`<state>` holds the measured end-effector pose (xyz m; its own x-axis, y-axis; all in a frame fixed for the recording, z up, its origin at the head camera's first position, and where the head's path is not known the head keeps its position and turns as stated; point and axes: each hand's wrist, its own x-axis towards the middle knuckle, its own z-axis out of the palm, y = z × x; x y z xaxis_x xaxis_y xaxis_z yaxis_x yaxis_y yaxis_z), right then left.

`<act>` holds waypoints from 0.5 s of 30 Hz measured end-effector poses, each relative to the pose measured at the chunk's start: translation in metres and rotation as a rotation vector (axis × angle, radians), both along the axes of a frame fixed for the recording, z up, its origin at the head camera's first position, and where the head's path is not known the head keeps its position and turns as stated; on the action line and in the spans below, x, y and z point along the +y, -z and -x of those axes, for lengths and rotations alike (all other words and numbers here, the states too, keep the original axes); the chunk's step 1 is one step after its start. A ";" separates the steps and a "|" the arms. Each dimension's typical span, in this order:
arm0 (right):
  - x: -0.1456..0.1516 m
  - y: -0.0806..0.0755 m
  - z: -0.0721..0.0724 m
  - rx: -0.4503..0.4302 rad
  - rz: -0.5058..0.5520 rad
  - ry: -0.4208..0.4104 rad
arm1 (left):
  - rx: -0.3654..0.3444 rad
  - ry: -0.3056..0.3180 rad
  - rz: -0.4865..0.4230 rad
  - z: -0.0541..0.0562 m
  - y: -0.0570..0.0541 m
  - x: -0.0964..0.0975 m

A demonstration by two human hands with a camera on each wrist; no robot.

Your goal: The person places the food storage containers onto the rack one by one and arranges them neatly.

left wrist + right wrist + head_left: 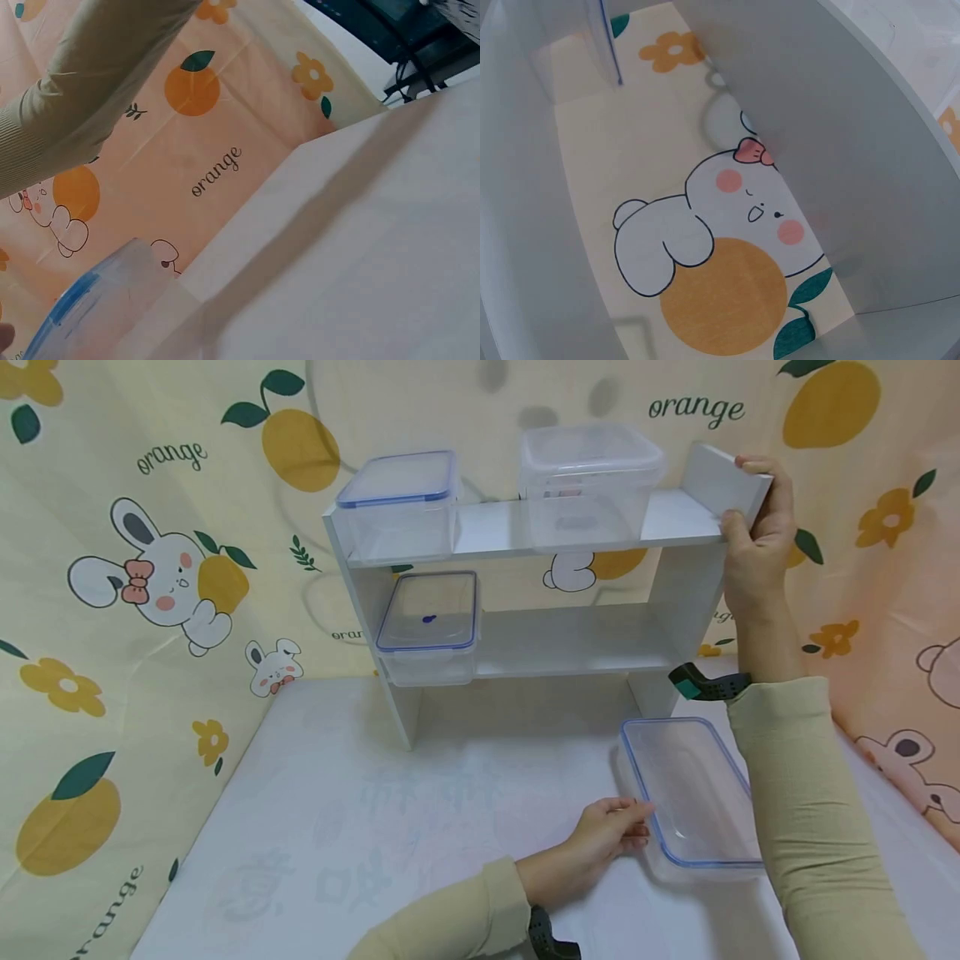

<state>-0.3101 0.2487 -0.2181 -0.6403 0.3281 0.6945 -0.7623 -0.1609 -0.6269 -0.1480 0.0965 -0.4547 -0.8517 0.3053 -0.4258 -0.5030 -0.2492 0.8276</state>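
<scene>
My right hand (761,539) grips the short raised end panel (723,485) at the top right of a white shelf unit (562,643), thumb in front and fingers over its edge. Low on the table, my left hand (600,843) holds the left rim of a clear food container (693,793) with a blue-edged lid. That container also shows at the lower left of the left wrist view, with a fingertip beside it. The right wrist view looks between grey-white shelf boards (840,150); the right hand is out of sight there.
Two clear lidded containers stand on the top board, one left (401,510) and a taller one right (588,489). Another blue-edged container (427,627) sits at the left of the middle board. A printed cloth (187,693) hangs behind and beside the white table (315,827).
</scene>
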 end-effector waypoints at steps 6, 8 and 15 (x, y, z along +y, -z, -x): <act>0.001 0.001 0.002 0.013 -0.009 0.008 | -0.023 -0.045 -0.008 0.003 0.000 0.005; 0.001 0.002 0.002 0.013 -0.010 0.009 | -0.025 -0.056 -0.012 0.003 0.000 0.007; 0.002 0.002 0.003 0.037 -0.024 0.020 | -0.016 -0.063 0.000 0.004 0.001 0.009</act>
